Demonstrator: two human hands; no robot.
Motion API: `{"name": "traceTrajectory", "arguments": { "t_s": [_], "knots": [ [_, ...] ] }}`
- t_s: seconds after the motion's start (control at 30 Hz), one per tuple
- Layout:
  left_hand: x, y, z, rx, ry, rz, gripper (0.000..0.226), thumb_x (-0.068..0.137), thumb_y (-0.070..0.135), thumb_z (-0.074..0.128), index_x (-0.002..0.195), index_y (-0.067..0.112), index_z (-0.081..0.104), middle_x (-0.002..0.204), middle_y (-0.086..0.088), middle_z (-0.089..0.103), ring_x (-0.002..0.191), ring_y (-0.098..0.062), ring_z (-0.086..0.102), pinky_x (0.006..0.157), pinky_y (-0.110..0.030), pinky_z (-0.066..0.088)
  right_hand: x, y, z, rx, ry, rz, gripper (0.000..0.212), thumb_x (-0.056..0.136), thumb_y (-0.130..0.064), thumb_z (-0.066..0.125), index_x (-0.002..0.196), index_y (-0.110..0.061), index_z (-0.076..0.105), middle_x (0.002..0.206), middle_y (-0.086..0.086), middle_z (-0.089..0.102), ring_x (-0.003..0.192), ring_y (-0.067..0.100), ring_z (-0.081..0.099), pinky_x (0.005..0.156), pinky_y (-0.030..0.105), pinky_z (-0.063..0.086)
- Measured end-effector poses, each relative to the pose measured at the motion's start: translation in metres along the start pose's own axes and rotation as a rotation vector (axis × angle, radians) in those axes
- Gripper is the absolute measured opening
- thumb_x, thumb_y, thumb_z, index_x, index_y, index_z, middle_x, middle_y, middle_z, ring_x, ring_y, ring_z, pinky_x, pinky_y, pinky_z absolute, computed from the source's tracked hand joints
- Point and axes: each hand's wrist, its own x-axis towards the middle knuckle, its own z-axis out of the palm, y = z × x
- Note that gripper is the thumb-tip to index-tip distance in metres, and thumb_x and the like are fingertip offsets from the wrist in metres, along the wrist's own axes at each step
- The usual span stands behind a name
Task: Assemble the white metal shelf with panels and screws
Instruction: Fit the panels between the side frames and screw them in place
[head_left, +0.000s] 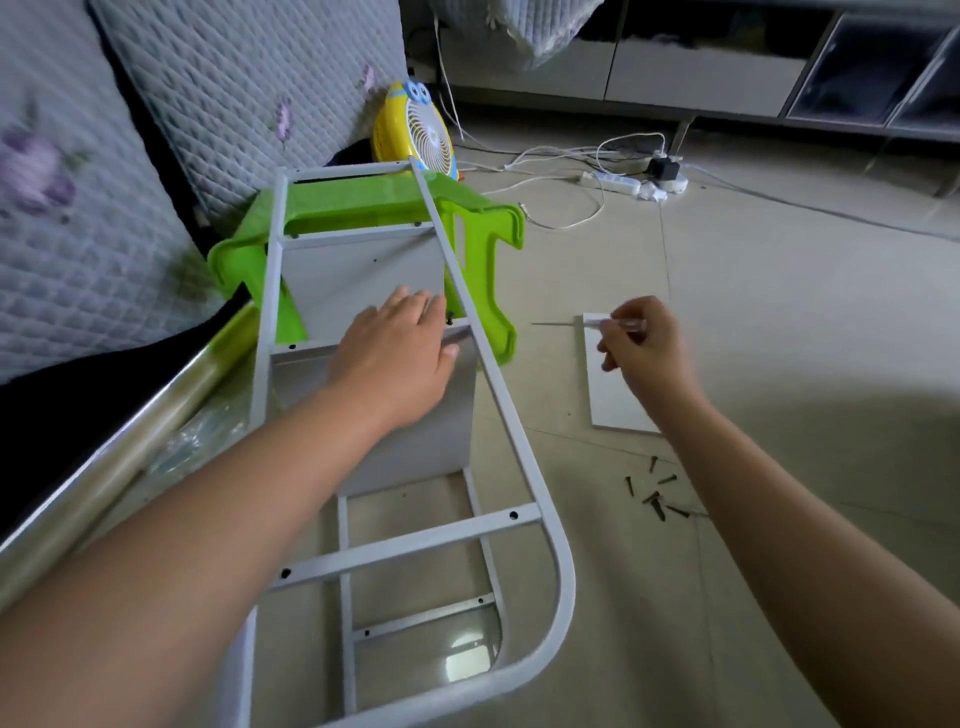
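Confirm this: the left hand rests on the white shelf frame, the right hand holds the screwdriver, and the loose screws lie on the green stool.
Not quite. The head view shows the loose screws lying on the floor, not on the green stool. The rest stands: left hand on the shelf frame, right hand holding the screwdriver.

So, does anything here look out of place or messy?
Yes: the dark screws lie scattered loose on the floor, close to the right forearm. The white frame lies on its side, its far end on the green stool.
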Motion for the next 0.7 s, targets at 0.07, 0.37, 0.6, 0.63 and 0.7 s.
{"name": "traceTrajectory", "arguments": {
  "t_s": [0.07, 0.37, 0.6, 0.63, 0.7],
  "knots": [
    [-0.008, -0.011, 0.004, 0.018, -0.054, -0.047, 0.053, 0.101, 0.029, 0.025, 0.147, 0.006, 0.012, 0.155, -0.009, 0.012, 0.144, -0.022, 0.008, 0.113, -0.033, 0.013, -0.001, -0.028, 0.008, 0.077, 0.001, -0.096, 0.027, 0.087, -0.003, 0.055, 0.071, -0.024, 0.048, 0.057, -0.004, 0.054, 0.039, -0.003, 0.05, 0.045, 0.008, 0.041],
    [-0.032, -0.042, 0.009, 0.049, -0.054, -0.097, 0.05, 0.1, 0.021, 0.026, 0.146, 0.007, 0.012, 0.155, -0.005, 0.011, 0.144, -0.019, 0.007, 0.113, -0.033, 0.012, -0.007, -0.094, 0.032, 0.023, -0.09, -0.337, 0.028, 0.094, -0.008, 0.046, 0.07, -0.021, 0.041, 0.052, -0.004, 0.05, 0.036, -0.001, 0.047, 0.044, 0.007, 0.035],
    [-0.036, -0.054, 0.01, -0.039, -0.082, -0.062, 0.051, 0.102, 0.023, 0.019, 0.148, 0.009, 0.004, 0.157, -0.003, 0.0, 0.145, -0.015, 0.0, 0.114, -0.029, 0.005, -0.005, -0.11, 0.043, -0.254, -0.168, -0.533, 0.021, 0.095, -0.02, 0.042, 0.095, 0.0, 0.05, 0.065, 0.006, 0.053, 0.057, 0.021, 0.051, 0.062, 0.033, 0.043],
    [-0.036, -0.056, 0.01, -0.047, -0.078, -0.057, 0.051, 0.102, 0.023, 0.02, 0.148, 0.009, 0.005, 0.157, -0.003, 0.0, 0.145, -0.015, 0.001, 0.114, -0.028, 0.006, -0.004, -0.112, 0.044, -0.276, -0.185, -0.542, 0.021, 0.096, -0.016, 0.043, 0.097, 0.004, 0.05, 0.069, 0.01, 0.053, 0.062, 0.026, 0.052, 0.065, 0.038, 0.044],
    [-0.035, -0.061, 0.011, -0.052, -0.057, -0.059, 0.05, 0.102, 0.023, 0.021, 0.148, 0.009, 0.008, 0.157, -0.004, 0.003, 0.145, -0.016, 0.004, 0.113, -0.027, 0.008, -0.003, -0.113, 0.045, -0.306, -0.213, -0.56, 0.024, 0.096, -0.019, 0.043, 0.097, 0.004, 0.049, 0.07, 0.013, 0.054, 0.065, 0.033, 0.054, 0.067, 0.044, 0.046]
  ]
}}
